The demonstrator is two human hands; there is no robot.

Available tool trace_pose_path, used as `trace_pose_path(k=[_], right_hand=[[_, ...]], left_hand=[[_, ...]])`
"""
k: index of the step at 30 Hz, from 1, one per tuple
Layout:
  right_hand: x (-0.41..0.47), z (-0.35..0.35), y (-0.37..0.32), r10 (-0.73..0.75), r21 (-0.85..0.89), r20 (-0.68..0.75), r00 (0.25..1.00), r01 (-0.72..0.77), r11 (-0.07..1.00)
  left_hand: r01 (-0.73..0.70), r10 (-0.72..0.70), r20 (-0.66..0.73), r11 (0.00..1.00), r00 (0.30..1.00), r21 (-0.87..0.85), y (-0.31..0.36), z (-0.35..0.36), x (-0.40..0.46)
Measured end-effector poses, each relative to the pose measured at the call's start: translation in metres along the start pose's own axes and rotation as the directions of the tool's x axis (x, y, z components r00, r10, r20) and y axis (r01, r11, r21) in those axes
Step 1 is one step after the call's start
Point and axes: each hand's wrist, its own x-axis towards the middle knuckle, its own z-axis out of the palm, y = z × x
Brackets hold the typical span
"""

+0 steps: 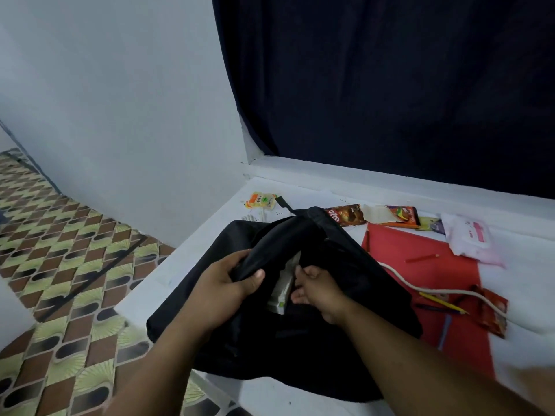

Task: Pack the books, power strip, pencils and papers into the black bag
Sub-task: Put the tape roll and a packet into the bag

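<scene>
On the white ledge, I see both hands at the mouth of the black bag point(270, 325), power strip half inside.

Left hand point(223, 285) grips a fold of the bag's flap, fingers and thumb curled round the fabric, lifting it off the opening. Right hand point(315, 291) sits just beside the white power strip point(282, 291), fingers bent toward it at the opening; I can't tell if they actually pinch it or the bag edge. Strip lies between the two hands, lower end in the bag. Its pale cord point(426, 288) trails right from behind the bag across the red paper point(420, 250). Red pencil point(422, 258) and yellow pencil point(441, 302) lie on that paper, well apart from both hands. Snack wrappers point(372, 214) and a wipes pack point(468, 237) sit near the back of the ledge.
</scene>
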Motion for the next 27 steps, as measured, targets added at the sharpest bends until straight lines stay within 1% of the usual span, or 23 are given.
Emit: trace_pose_path(k=[2,3,5,7,8,10,12,14,17,19,21,22,24,25,26,27], right_hand=[[-0.014,-0.008,-0.004,0.028,0.01,0.056,0.998,-0.029,1.0],[-0.024,-0.015,-0.006,0.031,-0.002,0.05,0.998,-0.031,1.0],[-0.05,-0.031,-0.007,-0.032,-0.053,-0.03,0.999,0.031,0.998],[-0.082,-0.048,-0.005,-0.164,-0.106,-0.14,0.976,0.15,0.983],[-0.099,-0.056,-0.004,-0.226,-0.134,-0.192,0.955,0.203,0.97],[-0.134,-0.073,0.002,-0.311,-0.192,-0.281,0.908,0.264,0.945],[-0.164,-0.091,0.01,-0.342,-0.242,-0.359,0.868,0.267,0.933],[-0.186,-0.109,0.021,-0.349,-0.279,-0.438,0.829,0.244,0.929],[-0.212,-0.137,0.041,-0.35,-0.324,-0.544,0.763,0.195,0.926],[-0.227,-0.155,0.052,-0.387,-0.406,-0.585,0.713,0.156,0.9],[-0.243,-0.176,0.062,-0.473,-0.546,-0.591,0.654,0.108,0.831],[-0.251,-0.188,0.066,-0.529,-0.634,-0.579,0.62,0.065,0.771],[-0.266,-0.216,0.078,-0.625,-0.779,-0.551,0.553,-0.07,0.623],[-0.273,-0.23,0.085,-0.639,-0.805,-0.558,0.529,-0.161,0.571],[-0.28,-0.243,0.091,-0.617,-0.798,-0.589,0.522,-0.259,0.543],[-0.287,-0.255,0.097,-0.561,-0.764,-0.64,0.525,-0.36,0.535]], left_hand=[[-0.004,0.004,0.008,1.0,1.0,0.023,-0.009,0.009,0.003],[-0.008,0.008,-0.005,0.998,1.0,0.062,-0.014,0.016,0.005],[-0.016,0.034,-0.076,0.975,0.997,0.22,-0.021,0.034,0.008],[-0.036,0.083,-0.115,0.931,0.99,0.364,-0.021,0.058,0.007],[-0.072,0.122,-0.1,0.915,0.988,0.397,-0.021,0.071,0.006],[-0.165,0.191,-0.024,0.898,0.981,0.407,-0.021,0.1,0.002],[-0.232,0.227,0.064,0.873,0.972,0.429,-0.023,0.13,-0.005],[-0.291,0.25,0.148,0.826,0.957,0.483,-0.029,0.161,-0.013],[-0.409,0.312,0.268,0.757,0.912,0.51,-0.039,0.204,-0.027],[-0.469,0.314,0.361,0.714,0.878,0.52,-0.047,0.229,-0.036],[-0.496,0.296,0.415,0.674,0.86,0.547,-0.052,0.247,-0.044],[-0.511,0.296,0.432,0.649,0.852,0.563,-0.054,0.254,-0.047],[-0.53,0.303,0.44,0.579,0.845,0.619,-0.058,0.263,-0.051],[-0.531,0.312,0.431,0.546,0.847,0.648,-0.06,0.267,-0.052],[-0.524,0.321,0.414,0.527,0.852,0.669,-0.062,0.27,-0.052],[-0.515,0.343,0.386,0.511,0.857,0.689,-0.063,0.272,-0.052]])
